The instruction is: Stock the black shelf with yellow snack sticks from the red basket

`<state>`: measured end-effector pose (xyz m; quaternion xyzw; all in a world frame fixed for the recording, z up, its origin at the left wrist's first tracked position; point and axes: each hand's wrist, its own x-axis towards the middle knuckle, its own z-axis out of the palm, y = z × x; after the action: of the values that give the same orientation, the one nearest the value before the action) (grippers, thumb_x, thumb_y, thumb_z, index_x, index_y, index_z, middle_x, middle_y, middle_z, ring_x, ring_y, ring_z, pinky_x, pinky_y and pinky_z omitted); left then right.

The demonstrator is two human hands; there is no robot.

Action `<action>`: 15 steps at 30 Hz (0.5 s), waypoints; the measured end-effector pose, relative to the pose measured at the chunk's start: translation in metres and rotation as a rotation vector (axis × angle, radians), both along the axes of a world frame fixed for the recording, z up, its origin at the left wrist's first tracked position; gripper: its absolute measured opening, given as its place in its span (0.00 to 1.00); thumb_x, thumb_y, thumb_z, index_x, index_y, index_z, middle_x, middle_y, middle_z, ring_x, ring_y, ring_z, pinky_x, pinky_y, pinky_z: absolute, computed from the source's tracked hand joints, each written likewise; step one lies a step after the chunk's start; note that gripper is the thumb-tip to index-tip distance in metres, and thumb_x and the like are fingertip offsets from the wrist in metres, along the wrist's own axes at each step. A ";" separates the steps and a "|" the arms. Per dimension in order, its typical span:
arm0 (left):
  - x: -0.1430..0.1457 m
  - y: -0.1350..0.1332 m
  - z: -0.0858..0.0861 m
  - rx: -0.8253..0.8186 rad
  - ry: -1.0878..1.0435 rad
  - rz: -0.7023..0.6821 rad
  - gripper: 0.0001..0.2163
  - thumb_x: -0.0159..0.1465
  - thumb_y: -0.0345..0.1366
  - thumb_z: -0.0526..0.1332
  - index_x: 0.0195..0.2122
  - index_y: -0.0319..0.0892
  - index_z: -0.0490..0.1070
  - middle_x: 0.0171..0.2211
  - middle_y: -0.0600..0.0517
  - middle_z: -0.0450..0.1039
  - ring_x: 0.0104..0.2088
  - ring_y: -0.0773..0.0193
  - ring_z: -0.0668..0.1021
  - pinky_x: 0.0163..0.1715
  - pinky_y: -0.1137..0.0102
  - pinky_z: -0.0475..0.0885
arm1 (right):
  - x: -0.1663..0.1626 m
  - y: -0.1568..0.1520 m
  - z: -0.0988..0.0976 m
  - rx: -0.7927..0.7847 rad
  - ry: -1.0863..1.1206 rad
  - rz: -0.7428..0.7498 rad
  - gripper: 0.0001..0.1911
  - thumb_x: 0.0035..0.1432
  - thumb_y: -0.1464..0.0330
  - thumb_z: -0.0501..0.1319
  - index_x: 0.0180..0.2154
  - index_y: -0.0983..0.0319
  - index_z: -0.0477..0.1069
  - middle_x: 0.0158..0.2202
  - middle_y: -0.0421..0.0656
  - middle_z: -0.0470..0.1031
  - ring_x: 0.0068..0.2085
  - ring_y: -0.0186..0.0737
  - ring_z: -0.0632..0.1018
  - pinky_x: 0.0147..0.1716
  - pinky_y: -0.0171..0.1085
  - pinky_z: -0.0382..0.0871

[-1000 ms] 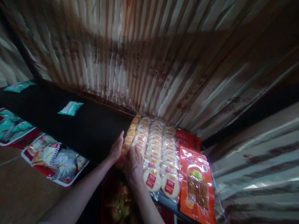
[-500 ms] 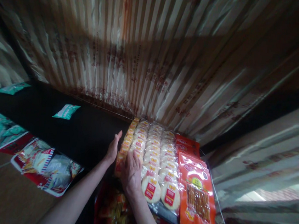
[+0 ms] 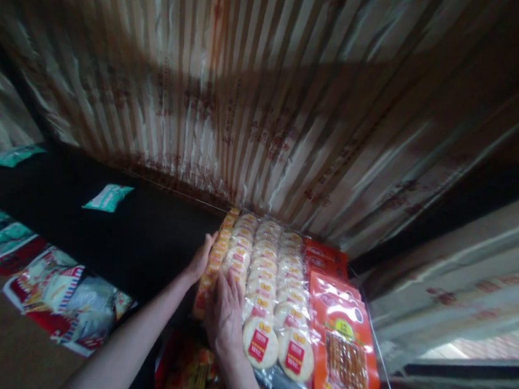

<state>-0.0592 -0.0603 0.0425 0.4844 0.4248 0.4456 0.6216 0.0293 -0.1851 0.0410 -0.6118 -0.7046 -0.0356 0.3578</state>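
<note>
Black shelf (image 3: 154,227) under round, film-wrapped crackers (image 3: 261,344)

We see clear, glossy plastic around the round crackers (image 3: 260,343), shiny orange plastic packets (image 3: 347,361), smooth matt black shelf (image 3: 153,239) and creased, glinting striped sheeting (image 3: 191,94).

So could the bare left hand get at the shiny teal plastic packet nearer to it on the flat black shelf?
Probably yes: only the black shelf shows between the left hand and the teal packet, though a sideways stretch looks needed.
</note>
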 end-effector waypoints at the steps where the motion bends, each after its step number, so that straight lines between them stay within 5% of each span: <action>1: -0.002 0.004 0.001 -0.017 0.007 0.017 0.35 0.62 0.60 0.36 0.62 0.42 0.56 0.63 0.48 0.53 0.63 0.57 0.58 0.61 0.62 0.56 | 0.000 0.000 0.000 -0.005 -0.002 0.000 0.23 0.59 0.71 0.54 0.57 0.65 0.60 0.51 0.53 0.72 0.59 0.52 0.66 0.53 0.56 0.63; 7: 0.006 0.033 0.011 -0.050 -0.046 0.083 0.33 0.64 0.55 0.32 0.62 0.42 0.54 0.64 0.49 0.49 0.64 0.61 0.55 0.63 0.63 0.52 | 0.002 0.000 -0.002 0.007 -0.027 -0.002 0.24 0.60 0.71 0.53 0.58 0.64 0.59 0.52 0.52 0.71 0.58 0.53 0.67 0.53 0.56 0.64; 15: 0.024 0.040 0.011 -0.103 -0.179 -0.081 0.33 0.63 0.58 0.36 0.62 0.45 0.55 0.62 0.51 0.55 0.61 0.57 0.61 0.60 0.60 0.59 | 0.003 0.000 -0.004 0.013 -0.029 -0.005 0.24 0.59 0.71 0.53 0.58 0.64 0.58 0.52 0.52 0.71 0.58 0.52 0.67 0.52 0.55 0.64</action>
<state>-0.0353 -0.0198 0.0536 0.4268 0.3697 0.4391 0.6988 0.0324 -0.1847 0.0367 -0.6107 -0.7079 -0.0497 0.3513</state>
